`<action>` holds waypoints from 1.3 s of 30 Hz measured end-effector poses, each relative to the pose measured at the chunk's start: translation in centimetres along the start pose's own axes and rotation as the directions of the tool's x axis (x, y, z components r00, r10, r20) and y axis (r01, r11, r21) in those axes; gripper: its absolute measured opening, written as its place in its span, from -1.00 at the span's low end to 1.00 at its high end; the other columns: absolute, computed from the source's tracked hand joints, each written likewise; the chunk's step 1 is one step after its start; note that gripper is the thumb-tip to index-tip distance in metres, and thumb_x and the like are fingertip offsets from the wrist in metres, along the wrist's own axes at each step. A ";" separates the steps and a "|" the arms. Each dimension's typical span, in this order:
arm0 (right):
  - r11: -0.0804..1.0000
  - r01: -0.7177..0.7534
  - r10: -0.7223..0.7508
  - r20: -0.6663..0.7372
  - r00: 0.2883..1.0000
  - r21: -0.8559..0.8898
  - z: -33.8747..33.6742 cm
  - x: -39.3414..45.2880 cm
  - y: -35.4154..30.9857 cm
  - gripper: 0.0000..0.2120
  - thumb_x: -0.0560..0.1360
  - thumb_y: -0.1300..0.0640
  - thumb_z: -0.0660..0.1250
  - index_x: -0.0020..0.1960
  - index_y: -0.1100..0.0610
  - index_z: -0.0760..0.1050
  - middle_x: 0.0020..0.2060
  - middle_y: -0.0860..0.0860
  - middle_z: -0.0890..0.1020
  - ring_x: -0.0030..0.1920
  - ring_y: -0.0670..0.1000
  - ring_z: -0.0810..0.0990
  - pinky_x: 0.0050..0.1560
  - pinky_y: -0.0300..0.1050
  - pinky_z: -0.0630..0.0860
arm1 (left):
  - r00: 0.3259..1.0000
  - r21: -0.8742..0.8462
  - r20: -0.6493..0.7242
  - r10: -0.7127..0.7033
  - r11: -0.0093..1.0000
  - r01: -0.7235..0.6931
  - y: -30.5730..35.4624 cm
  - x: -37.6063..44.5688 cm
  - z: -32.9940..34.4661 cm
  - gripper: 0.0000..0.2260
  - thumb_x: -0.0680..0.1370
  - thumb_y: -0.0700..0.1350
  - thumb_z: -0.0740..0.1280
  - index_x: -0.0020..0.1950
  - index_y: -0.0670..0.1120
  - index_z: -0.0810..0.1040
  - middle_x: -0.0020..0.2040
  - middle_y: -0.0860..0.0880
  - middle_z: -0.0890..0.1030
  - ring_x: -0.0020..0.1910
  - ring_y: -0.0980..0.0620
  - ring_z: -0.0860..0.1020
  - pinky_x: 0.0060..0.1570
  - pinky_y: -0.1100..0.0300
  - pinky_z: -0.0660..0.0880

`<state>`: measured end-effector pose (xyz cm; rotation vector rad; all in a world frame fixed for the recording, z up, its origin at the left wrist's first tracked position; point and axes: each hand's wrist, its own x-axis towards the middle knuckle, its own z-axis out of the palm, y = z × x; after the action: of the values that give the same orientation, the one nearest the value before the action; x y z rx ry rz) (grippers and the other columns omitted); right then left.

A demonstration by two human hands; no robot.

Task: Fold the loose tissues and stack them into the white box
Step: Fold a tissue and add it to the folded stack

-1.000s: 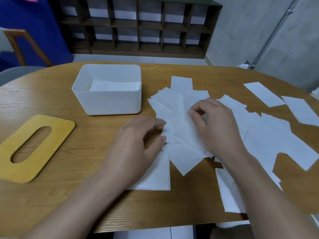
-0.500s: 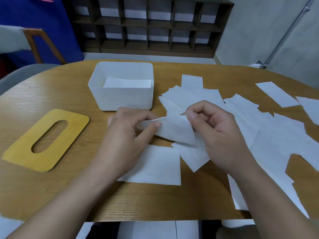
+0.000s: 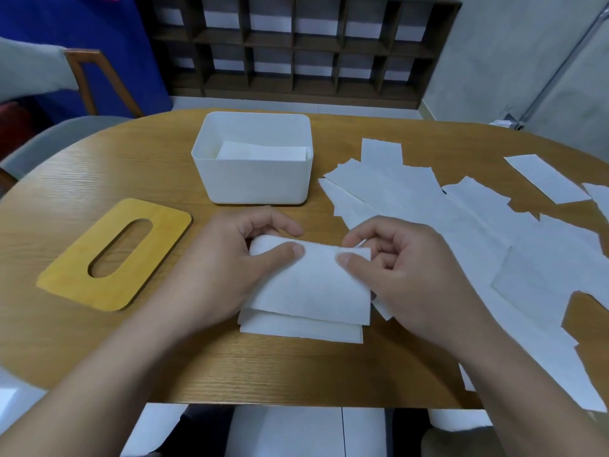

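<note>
In the centre of the frame both hands hold one tissue (image 3: 309,285) over the table (image 3: 99,166). The left hand (image 3: 230,268) pinches the upper left corner of it, with the thumb on top and the other fingers curled behind the folded edge. The right hand (image 3: 405,272) pinches the upper right corner in the same way, thumb on the top face, fingers curled behind. The tissue hangs down toward the lower part of the frame, and its lower edge lies over a second sheet (image 3: 300,329) that is flat on the table just below the hands.

The box (image 3: 253,179) stands in the upper centre of the frame, just above the hands and apart from them. It is open on top, and inside it a stack (image 3: 263,152) of folded tissues lies flat against the far side.

The loose tissues (image 3: 478,232) are spread on the right part of the frame, many overlapping each other, from beside the box down to the lower right edge of the table. One narrow strip (image 3: 545,178) lies apart at the upper right.

At the left of the frame a yellow lid (image 3: 75,268) with an oval slot lies flat on the table, well apart from the box. Behind the table a dark shelf (image 3: 296,47) stands by the wall, and a chair (image 3: 95,84) is in the upper left.
</note>
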<state>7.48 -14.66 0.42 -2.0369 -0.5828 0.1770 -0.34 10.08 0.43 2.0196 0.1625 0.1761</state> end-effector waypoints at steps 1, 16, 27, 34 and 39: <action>0.999 0.000 0.000 0.005 1.000 -0.042 0.3 -0.1 0.3 -0.93 0.59 -0.01 0.56 0.00 -0.08 0.68 -0.43 0.04 0.56 -0.39 0.10 0.57 -0.25 0.12 0.62 | 1.000 0.039 -0.001 -0.009 0.999 0.009 -0.3 -0.1 -0.2 -0.91 0.59 0.04 0.56 0.08 0.15 0.76 -0.02 0.12 0.76 -0.07 0.10 0.73 -0.05 0.04 0.66; 0.911 0.055 -0.021 0.086 0.996 -0.408 0.7 -0.1 0.3 -0.79 0.53 -0.19 0.54 0.12 -0.17 0.68 -0.06 -0.26 0.60 -0.02 -0.22 0.54 -0.11 -0.33 0.37 | 0.995 0.443 0.078 0.061 0.892 -0.090 -1.8 -0.8 -1.1 -0.75 0.52 0.22 0.55 0.18 0.27 0.70 0.10 0.30 0.62 0.27 0.28 0.46 0.25 0.28 0.44; 0.867 0.071 0.099 0.310 0.946 -0.492 1.2 -0.1 -0.2 -0.40 0.50 -0.37 0.48 0.48 -0.31 0.41 0.19 -0.37 0.50 0.22 -0.22 0.44 0.23 -0.19 0.49 | 0.961 0.602 0.255 -0.104 0.795 -0.074 -0.3 -1.1 -1.0 -0.38 0.44 0.47 0.44 0.45 0.41 0.37 0.24 0.38 0.37 0.39 0.23 0.27 0.39 0.10 0.38; 0.897 0.155 0.035 0.417 0.908 -0.414 1.6 -0.1 -0.8 -0.83 0.61 -0.22 0.41 -0.01 -0.19 0.48 -0.02 -0.21 0.51 0.10 -0.15 0.43 0.05 -0.15 0.36 | 0.968 0.479 0.231 -0.095 0.877 -0.028 -0.5 -1.0 -0.7 -0.58 0.41 0.27 0.62 0.13 0.29 0.50 0.17 0.36 0.41 0.27 0.29 0.37 0.10 0.25 0.40; 0.998 0.032 -0.039 0.125 0.991 0.055 1.9 0.6 -1.1 -0.92 0.61 0.02 0.53 0.00 -0.04 0.64 -0.17 -0.07 0.67 -0.17 -0.05 0.63 -0.17 -0.03 0.55 | 0.996 -0.209 0.082 -0.041 0.976 0.057 -0.7 0.3 -0.3 -0.69 0.46 -0.22 0.68 0.05 -0.03 0.61 -0.13 -0.01 0.65 -0.19 0.07 0.55 -0.14 0.10 0.47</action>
<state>6.98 -12.39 0.41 -1.9728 -0.6854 0.2989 -0.17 10.68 -0.11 1.8061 0.1389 0.0803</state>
